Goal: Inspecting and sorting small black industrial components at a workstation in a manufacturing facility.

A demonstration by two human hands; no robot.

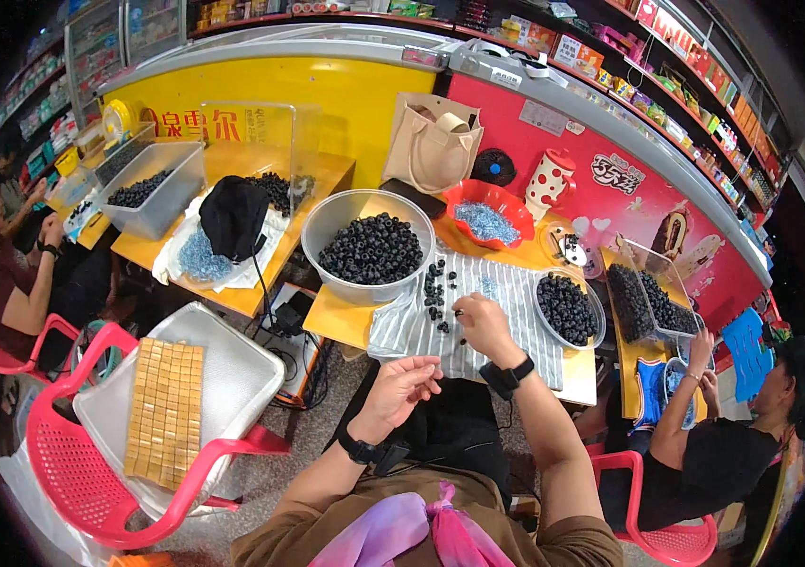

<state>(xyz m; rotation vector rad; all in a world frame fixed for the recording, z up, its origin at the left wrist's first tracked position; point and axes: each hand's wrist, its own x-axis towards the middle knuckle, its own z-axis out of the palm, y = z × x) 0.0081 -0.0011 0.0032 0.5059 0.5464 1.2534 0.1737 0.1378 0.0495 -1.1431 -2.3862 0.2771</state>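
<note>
My left hand (404,390) is raised in front of my lap, its thumb and fingertips pressed together; whatever they may hold is too small to make out. Over the grey-and-white striped cloth (523,298), my right hand (483,326) pinches a small black round piece (460,312) at its fingertips. Loose black pieces (434,288) lie in a rough line on the cloth, left of that hand. Beyond them stands a large clear tub (312,250) heaped with such pieces. A smaller clear bowl (600,326) of black pieces sits to the right. Small clear-blue pieces fill a red bowl (527,225).
A beige handbag (435,142) and a red-dotted white tumbler (550,181) stand at the table's back. On the left are a pink chair (71,472) with a tile mat (164,411) and a grey bin (161,215). People work at both sides, one right (724,472).
</note>
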